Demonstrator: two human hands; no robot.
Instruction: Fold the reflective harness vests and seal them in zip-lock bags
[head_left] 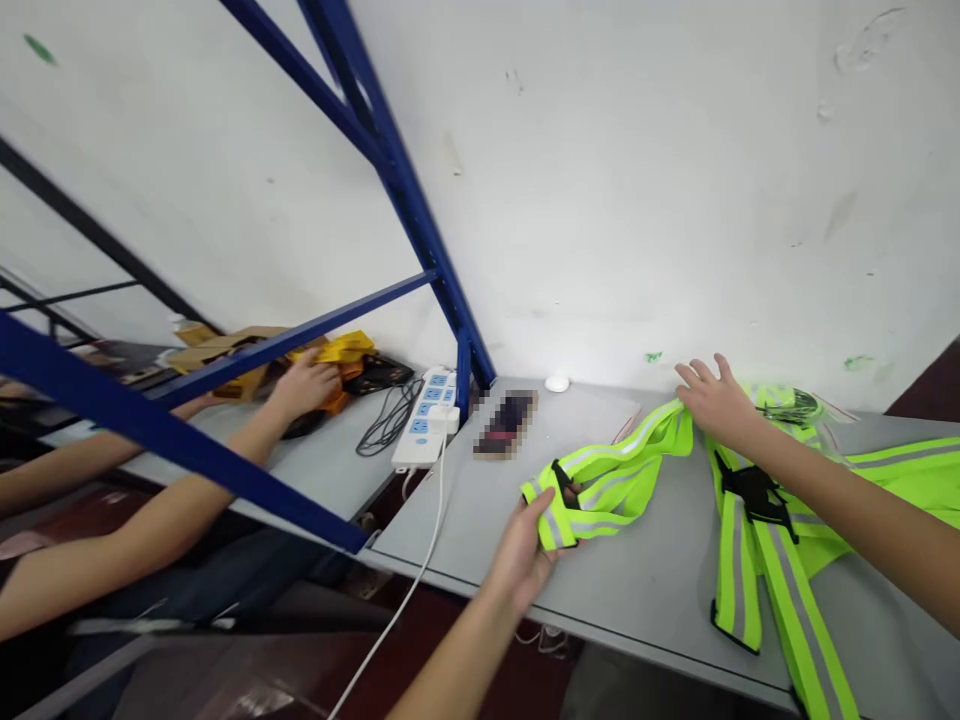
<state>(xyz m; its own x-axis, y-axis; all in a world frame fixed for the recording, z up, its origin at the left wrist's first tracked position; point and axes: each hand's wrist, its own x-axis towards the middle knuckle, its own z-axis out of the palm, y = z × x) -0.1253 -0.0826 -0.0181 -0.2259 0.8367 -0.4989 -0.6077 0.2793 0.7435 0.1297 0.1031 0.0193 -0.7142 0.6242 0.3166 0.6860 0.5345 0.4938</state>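
Observation:
My left hand (529,545) is closed on the folded end of a neon yellow-green strap bundle (619,490) with grey reflective stripes, above the front part of the grey table (645,590). The bundle stretches up and right to my right hand (716,400), whose fingers are spread at its far end, near the wall; whether they pinch it is not visible. Right of it, more green reflective straps (739,570) with a black buckle piece (757,490) lie on the table, partly behind my right forearm.
A blurred phone (506,425) and a white round object (557,382) lie near the wall. Left of a blue metal frame (420,200) are a white power strip (426,420) with cables and another person's hand (304,385) at yellow and black items (345,350). A white cord crosses the table's edge.

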